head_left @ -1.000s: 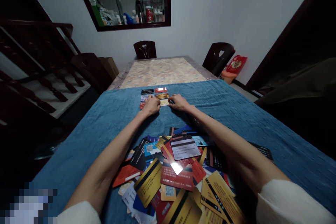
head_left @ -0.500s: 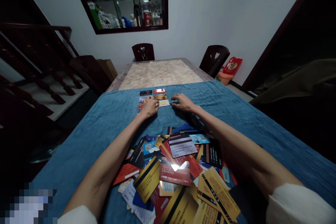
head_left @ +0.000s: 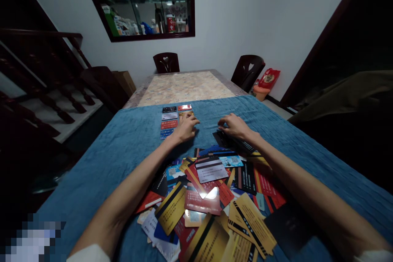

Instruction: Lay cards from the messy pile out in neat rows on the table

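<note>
My left hand hovers over the right column of laid-out cards, fingers loosely stretched and nothing visible in them. It partly hides a gold card. Beside it, the left column has a black card, a white card, a red card and a blue card. A red-and-white card heads the right column. My right hand, fingers bent but apart, is just above some black cards; contact is unclear. Between my forearms spreads a heap of mixed cards.
A blue cloth covers the near part of the table, with a patterned cover beyond. Dark chairs surround it. A red bag stands on an orange bin at the right. A shelf niche is in the wall.
My left hand has shifted right, uncovering the red and blue cards of the left column. My right hand has moved right and closer, over the black cards.
</note>
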`<state>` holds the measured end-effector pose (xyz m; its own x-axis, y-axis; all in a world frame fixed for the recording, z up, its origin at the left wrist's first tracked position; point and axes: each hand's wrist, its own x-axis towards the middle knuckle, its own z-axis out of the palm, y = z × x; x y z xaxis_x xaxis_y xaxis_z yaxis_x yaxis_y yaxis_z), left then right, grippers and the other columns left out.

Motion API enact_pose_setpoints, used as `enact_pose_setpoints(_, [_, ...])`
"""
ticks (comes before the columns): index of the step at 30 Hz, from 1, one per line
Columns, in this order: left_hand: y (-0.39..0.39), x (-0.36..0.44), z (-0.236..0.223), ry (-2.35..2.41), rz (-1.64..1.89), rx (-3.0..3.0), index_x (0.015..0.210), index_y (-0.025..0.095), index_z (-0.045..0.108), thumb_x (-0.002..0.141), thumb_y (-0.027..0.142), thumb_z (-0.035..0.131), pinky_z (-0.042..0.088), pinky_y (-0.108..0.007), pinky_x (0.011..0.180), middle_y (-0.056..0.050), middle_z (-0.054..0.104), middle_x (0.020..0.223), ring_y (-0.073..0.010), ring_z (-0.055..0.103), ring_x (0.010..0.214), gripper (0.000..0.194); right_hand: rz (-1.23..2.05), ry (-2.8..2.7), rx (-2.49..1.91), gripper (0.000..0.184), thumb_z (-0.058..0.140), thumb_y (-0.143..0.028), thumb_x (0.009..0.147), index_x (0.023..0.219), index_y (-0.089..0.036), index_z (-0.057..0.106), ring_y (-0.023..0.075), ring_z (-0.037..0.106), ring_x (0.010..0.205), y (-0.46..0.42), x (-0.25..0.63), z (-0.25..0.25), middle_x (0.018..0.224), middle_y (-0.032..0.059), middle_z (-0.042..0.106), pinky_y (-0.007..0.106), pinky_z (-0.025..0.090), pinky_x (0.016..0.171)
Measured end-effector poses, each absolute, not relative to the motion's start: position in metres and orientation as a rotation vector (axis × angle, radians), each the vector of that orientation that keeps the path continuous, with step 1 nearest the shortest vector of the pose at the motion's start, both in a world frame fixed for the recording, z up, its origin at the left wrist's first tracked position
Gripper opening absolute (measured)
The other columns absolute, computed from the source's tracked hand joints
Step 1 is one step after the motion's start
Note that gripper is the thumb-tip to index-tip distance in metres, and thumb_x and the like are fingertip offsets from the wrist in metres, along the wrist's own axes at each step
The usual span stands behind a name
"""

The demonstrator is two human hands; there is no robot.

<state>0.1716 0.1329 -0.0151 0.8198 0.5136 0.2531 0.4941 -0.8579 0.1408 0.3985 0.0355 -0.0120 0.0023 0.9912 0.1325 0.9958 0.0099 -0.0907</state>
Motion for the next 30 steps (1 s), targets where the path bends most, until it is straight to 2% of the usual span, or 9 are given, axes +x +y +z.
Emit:
enact_pose_setpoints(9, [0.102,0.200,-0.009,0.568,0.244,3.070,0.124,0.020,0.063,0.082,0.012,0.053,0.038,-0.051,0.101,-0.010,0.061,0.130,-0.0315,0.040,0.126,0.043,0.032,-2.205,-2.190,0.019,0.065,-0.037,0.085,0.095,-0.028,0.078,0.0311,0.061,0.105,0.009,0.399,-0.006,0.099,0.0097,0.075,0.036,0.048,0.080])
enact_pose_setpoints(19, [0.093,0.213,-0.018,0.455,0.119,3.135,0.125,0.019,0.062,0.082,0.009,0.048,0.041,-0.050,0.099,-0.012,0.061,0.132,-0.0324,0.039,0.127,0.047,0.036,-2.267,-2.164,0.023,0.065,-0.039,0.085,0.098,-0.025,0.076,0.0340,0.061,0.106,0.007,0.388,-0.016,0.107,0.0132,0.072,0.039,0.049,0.080])
enact_pose_setpoints(30, [0.099,0.201,-0.018,0.461,0.041,3.064,0.123,0.021,0.063,0.078,0.012,0.054,0.040,-0.049,0.101,-0.010,0.062,0.131,-0.0312,0.043,0.124,0.048,0.161,-2.291,-1.869,0.038,0.060,-0.030,0.089,0.127,-0.027,0.065,0.0299,0.052,0.118,0.011,0.377,-0.032,0.134,0.0080,0.063,0.042,0.044,0.093])
